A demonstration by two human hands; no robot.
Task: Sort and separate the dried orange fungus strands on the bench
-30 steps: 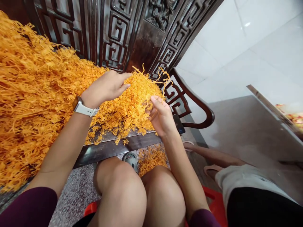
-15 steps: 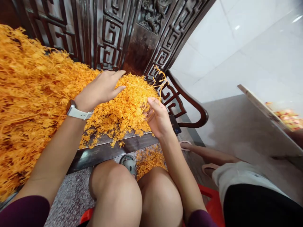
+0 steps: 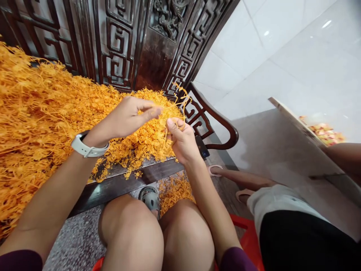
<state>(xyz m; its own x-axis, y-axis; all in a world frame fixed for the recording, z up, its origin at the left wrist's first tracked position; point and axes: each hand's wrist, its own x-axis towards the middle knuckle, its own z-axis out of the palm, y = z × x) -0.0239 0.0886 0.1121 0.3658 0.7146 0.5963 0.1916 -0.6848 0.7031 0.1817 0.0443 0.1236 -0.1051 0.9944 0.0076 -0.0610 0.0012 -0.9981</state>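
My right hand (image 3: 183,141) is closed on a branching orange plastic strand (image 3: 184,99), pinched between thumb and fingers, with its thin ends sticking up above. My left hand (image 3: 132,116), with a watch on a pale band (image 3: 89,146) at the wrist, meets a side end of the same strand. Its thumb and forefinger have come together there, slightly blurred. Below and behind both hands spreads a big heap of orange plastic flower-like pieces (image 3: 56,109), which lies on a dark wooden bench (image 3: 113,186).
A carved dark wooden back (image 3: 155,60) rises behind the heap, with a curved armrest (image 3: 225,128) at right. A phone (image 3: 201,146) lies at the bench's end. More orange strands (image 3: 176,194) are on the floor. Another person's leg (image 3: 248,178) and a board (image 3: 296,120) are at right.
My left hand has moved right, toward my right hand, and its spread thumb and forefinger have closed at the strand. My right hand still holds the strand. The whole view has shifted slightly.
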